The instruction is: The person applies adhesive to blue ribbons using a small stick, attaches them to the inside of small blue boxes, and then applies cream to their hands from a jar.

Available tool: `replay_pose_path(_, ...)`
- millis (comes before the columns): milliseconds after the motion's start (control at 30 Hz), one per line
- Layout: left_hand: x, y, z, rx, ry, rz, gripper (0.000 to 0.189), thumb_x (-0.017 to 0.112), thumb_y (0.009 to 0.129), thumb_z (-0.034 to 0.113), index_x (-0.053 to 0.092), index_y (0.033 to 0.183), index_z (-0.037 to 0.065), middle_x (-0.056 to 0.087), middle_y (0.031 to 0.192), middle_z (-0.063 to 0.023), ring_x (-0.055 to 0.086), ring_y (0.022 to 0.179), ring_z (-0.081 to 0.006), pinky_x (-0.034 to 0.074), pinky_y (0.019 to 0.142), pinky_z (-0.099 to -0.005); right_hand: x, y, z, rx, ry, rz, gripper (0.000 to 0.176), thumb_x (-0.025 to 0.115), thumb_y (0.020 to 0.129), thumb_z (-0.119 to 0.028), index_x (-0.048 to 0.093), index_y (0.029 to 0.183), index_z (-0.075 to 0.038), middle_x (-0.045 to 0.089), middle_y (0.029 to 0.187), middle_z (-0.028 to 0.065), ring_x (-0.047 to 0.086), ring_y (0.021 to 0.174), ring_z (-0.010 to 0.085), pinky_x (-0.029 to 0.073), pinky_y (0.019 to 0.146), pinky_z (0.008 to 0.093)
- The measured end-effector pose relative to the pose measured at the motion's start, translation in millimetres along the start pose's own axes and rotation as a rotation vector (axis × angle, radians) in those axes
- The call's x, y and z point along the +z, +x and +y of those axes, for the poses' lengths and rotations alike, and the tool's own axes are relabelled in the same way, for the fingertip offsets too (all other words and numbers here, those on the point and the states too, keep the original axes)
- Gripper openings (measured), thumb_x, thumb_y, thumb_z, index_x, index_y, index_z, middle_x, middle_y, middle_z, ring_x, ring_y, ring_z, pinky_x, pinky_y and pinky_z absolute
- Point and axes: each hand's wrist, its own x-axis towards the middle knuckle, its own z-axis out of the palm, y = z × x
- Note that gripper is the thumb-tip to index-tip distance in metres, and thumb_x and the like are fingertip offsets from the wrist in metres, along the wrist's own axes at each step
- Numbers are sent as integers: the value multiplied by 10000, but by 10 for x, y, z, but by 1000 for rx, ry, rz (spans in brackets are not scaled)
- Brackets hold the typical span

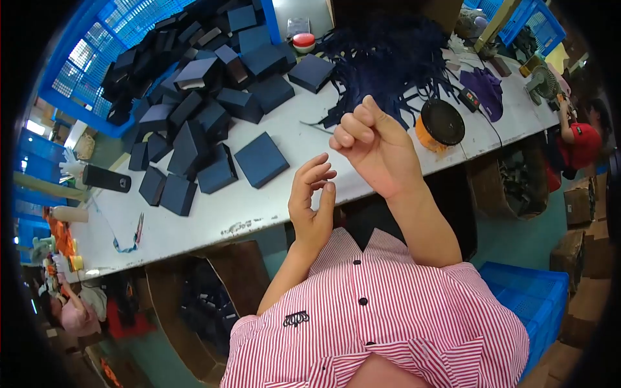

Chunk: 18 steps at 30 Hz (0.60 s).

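- A dark blue box lies flat on the counter, near my left hand.
- Left hand: fingers loosely spread, holding nothing.
- Right hand: fingers closed in a fist; I cannot tell what is inside.
- A heap of blue cords lies just beyond the fist.

a factory packing workshop, shown by a long white worktable heaped with dark blue boxes and a tangle of dark blue cord, blue plastic crates, cardboard cartons on the floor and another worker nearby.
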Motion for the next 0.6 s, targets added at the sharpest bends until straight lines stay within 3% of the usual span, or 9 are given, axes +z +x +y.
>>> replay_pose_path(133, 63, -195, 82, -13, 31, -25, 312, 561, 930, -40, 560, 1240, 1, 578, 1309, -152, 653, 1010, -193, 501, 908, -308, 60, -277, 15, -174, -313, 146, 195, 603, 987, -199, 610, 901, -24, 614, 815, 54, 601, 864, 211, 466, 809, 311)
replay_pose_path(167, 80, -231, 88, -12, 44, -29, 318, 562, 924, -52, 562, 1237, 3, 581, 1304, -150, 655, 1005, -191, 502, 910, -306, 64, -334, 1, -216, -365, 182, 138, 586, 979, -124, 634, 954, 3, 644, 859, 88, 616, 869, 206, 475, 799, 305)
replay_pose_path(267, 163, -377, 119, -51, 76, -63, 310, 549, 921, -87, 573, 1218, 0, 587, 1289, -158, 657, 997, -191, 511, 913, -305, 20, -542, -32, -341, -364, 114, 93, 555, 946, -51, 615, 903, 5, 628, 818, 106, 615, 834, 210, 476, 796, 297)
replay_pose_path(300, 179, -439, 85, -36, 67, -75, 294, 546, 928, -82, 576, 1209, -3, 588, 1285, -164, 657, 997, -194, 515, 910, -305, -31, -622, -61, -373, -296, 60, 106, 492, 882, 4, 594, 857, 6, 603, 767, 107, 585, 763, 201, 467, 754, 293)
replay_pose_path(400, 199, -563, 40, -8, 66, -145, 218, 556, 948, -48, 595, 1160, -16, 590, 1273, -178, 660, 986, -202, 530, 893, -307, -442, -888, -220, -314, -249, -167, 170, 412, 826, -5, 581, 830, 12, 553, 728, 88, 530, 709, 185, 438, 689, 299)
replay_pose_path(600, 298, -672, 13, -36, 108, -244, 165, 571, 958, -10, 614, 1116, -24, 634, 1192, -177, 669, 950, -207, 540, 859, -309, -313, -1407, -194, -431, -309, 435, 141, 519, 951, -45, 616, 889, 38, 510, 673, 56, 463, 632, 146, 395, 636, 287)
